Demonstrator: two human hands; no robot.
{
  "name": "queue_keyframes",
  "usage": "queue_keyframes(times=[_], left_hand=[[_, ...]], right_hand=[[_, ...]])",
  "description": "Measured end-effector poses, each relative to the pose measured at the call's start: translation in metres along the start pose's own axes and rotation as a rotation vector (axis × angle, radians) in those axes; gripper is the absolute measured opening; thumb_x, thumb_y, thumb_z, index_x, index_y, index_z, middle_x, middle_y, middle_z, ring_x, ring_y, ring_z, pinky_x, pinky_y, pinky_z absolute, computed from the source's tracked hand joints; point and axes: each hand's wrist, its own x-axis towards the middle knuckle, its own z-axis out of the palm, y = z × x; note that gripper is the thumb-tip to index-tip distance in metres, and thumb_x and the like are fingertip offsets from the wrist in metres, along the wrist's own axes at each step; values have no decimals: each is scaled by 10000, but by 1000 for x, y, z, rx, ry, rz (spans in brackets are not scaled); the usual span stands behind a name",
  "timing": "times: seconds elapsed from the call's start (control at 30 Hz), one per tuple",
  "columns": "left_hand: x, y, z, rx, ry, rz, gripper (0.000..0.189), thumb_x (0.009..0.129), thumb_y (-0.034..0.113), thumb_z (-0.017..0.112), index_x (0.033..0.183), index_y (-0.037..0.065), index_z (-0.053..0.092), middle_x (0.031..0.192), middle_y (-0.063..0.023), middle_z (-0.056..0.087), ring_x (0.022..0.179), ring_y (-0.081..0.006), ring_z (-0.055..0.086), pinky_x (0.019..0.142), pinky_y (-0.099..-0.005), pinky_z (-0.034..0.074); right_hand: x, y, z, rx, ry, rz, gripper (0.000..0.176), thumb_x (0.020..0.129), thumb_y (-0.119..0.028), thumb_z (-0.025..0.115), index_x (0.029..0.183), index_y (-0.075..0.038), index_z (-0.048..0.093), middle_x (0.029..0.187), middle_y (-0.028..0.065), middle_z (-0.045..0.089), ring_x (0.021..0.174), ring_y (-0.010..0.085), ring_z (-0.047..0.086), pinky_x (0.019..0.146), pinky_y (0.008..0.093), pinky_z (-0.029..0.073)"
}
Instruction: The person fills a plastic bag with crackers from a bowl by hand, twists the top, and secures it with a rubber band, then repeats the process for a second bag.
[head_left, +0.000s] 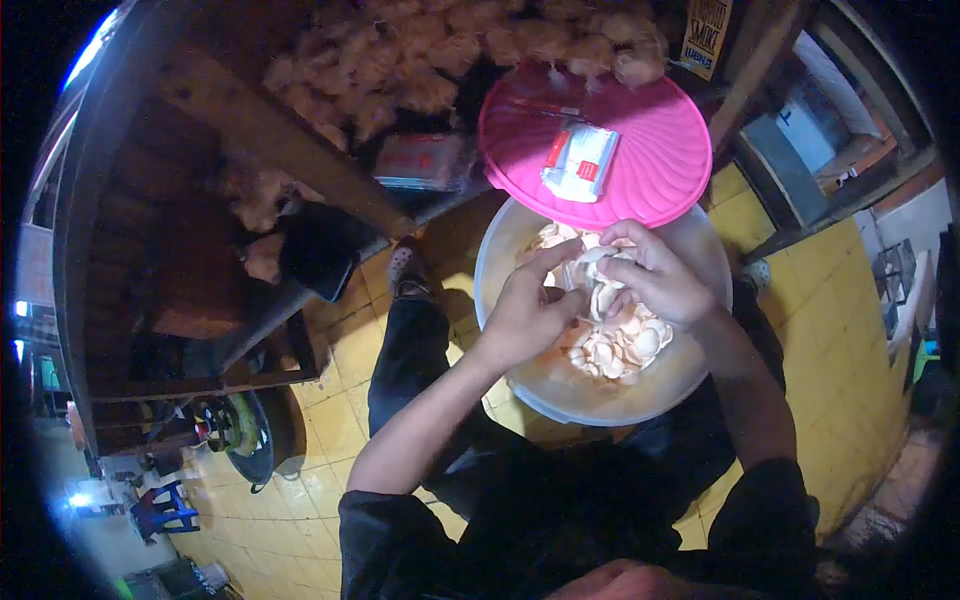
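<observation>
A large translucent tub (pixel 690 370) stands between the person's legs, with pale round chips (pixel 610 350) in its bottom. Over the chips, my left hand (pixel 535 305) has thumb and fingers curled round the left side of a small clear plastic bag (pixel 590 270). My right hand (pixel 655 275) pinches the bag's other side, and pale chips show in and around it. The two hands are close together. A pink ridged lid (pixel 660 150) lies over the tub's far rim, bearing a white and red packet (pixel 582 165).
Many bagged clumps (pixel 420 60) lie on a wooden rack beyond the tub. A stack of plastic bags (pixel 418 160) and a dark phone-like object (pixel 320 255) are at the left. A black pan (pixel 255 440) sits on the yellow tiled floor (pixel 320 470). A blue stool (pixel 165 508) is farther left.
</observation>
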Motion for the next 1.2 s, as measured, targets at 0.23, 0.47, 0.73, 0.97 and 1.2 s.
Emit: queue_keyframes(times=[0.23, 0.47, 0.73, 0.97, 1.2], left_hand=[[0, 3, 0, 363, -37, 339, 617, 853, 77, 745, 1412, 34, 488, 1308, -122, 548, 983, -186, 651, 749, -300, 563], [3, -9, 7, 588, 3, 533, 523, 869, 136, 739, 1344, 17, 555, 1221, -184, 590, 1006, -282, 651, 791, -352, 566], [5, -1, 4, 205, 4, 134, 265, 990, 50, 558, 1231, -26, 638, 1127, -131, 617, 725, -152, 660, 618, -272, 550], [6, -8, 2, 168, 58, 113, 296, 958, 41, 594, 1247, 2, 644, 1140, -93, 635, 697, -101, 636, 585, -249, 540], [-4, 3, 21, 459, -141, 259, 623, 773, -42, 731, 1356, 40, 529, 1303, -119, 553, 879, -188, 695, 705, -304, 588]], right_hand=[[1, -6, 0, -360, -87, 80, 261, 968, -130, 628, 1189, -23, 538, 982, 84, 623, 812, 128, 666, 569, 275, 580], [-3, 6, 3, -753, 179, -133, 312, 923, -227, 699, 1092, 22, 615, 759, 106, 657, 672, 146, 674, 635, 296, 590], [0, 8, -8, -178, -84, -60, 290, 969, -155, 635, 1167, 56, 607, 889, 81, 675, 723, 108, 643, 673, 290, 586], [-6, 11, 12, -672, 159, -259, 294, 812, -113, 768, 945, 6, 534, 783, 129, 631, 753, 212, 655, 694, 375, 506], [1, 19, 0, -710, 194, -286, 416, 792, -34, 760, 1135, -39, 523, 1021, 106, 621, 985, 191, 641, 850, 345, 556]])
